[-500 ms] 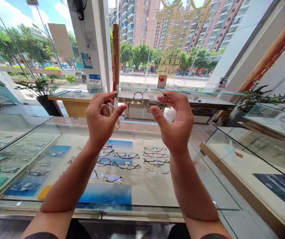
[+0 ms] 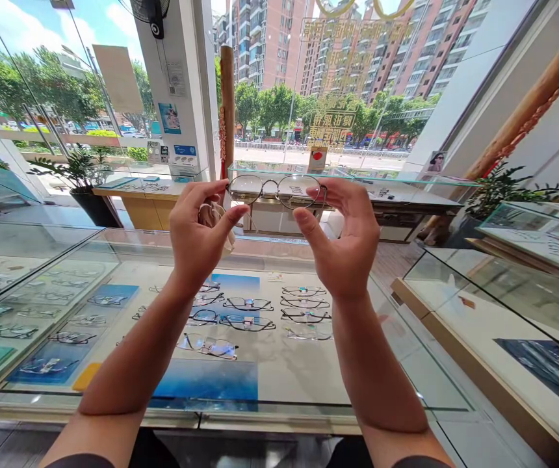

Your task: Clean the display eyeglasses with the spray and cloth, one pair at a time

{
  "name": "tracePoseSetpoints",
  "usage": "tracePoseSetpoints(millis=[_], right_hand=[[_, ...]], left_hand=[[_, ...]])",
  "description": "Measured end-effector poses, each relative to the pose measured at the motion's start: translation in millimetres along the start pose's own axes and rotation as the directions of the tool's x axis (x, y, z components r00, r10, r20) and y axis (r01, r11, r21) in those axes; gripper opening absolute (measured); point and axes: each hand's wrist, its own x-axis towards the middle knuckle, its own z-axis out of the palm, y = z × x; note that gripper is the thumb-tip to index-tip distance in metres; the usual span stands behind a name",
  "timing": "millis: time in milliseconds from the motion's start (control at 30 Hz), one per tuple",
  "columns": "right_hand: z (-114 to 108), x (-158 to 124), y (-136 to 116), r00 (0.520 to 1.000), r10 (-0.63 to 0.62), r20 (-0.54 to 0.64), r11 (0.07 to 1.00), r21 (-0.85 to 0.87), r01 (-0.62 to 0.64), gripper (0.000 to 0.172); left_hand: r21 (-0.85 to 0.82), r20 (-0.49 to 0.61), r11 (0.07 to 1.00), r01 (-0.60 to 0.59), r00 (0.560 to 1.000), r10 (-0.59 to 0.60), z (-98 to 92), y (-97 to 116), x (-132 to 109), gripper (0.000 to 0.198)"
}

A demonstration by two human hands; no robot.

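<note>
In the head view, the left hand and right hand are raised over the glass display counter, their fingertips gripping the outer ends of a pair of metal-rimmed eyeglasses, with both thumbs just below the lenses. The eyeglasses are held level, well above the counter's back edge, and a crumpled pale cloth shows behind the left hand, though its contact with the hand is hidden. Rows of eyeglasses lie under the counter glass, below and between the forearms.
</note>
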Motion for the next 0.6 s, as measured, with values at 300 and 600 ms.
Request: tracePoseSetpoints(millis=[300, 600], right_hand=[[-0.3, 0.2, -1.2, 1.000, -0.001, 0.000, 1.000, -0.017, 0.001, 0.031], [-0.6, 0.0, 0.1, 0.994, 0.098, 0.049, 0.995, -0.035, -0.096, 0.030]], left_hand=[[-0.012, 0.005, 1.000, 0.027, 1.000, -0.027, 0.4, -0.3, -0.9, 0.040], [-0.023, -0.033, 0.999, 0.041, 0.999, -0.042, -0.7, 1.9, -1.8, 0.046]])
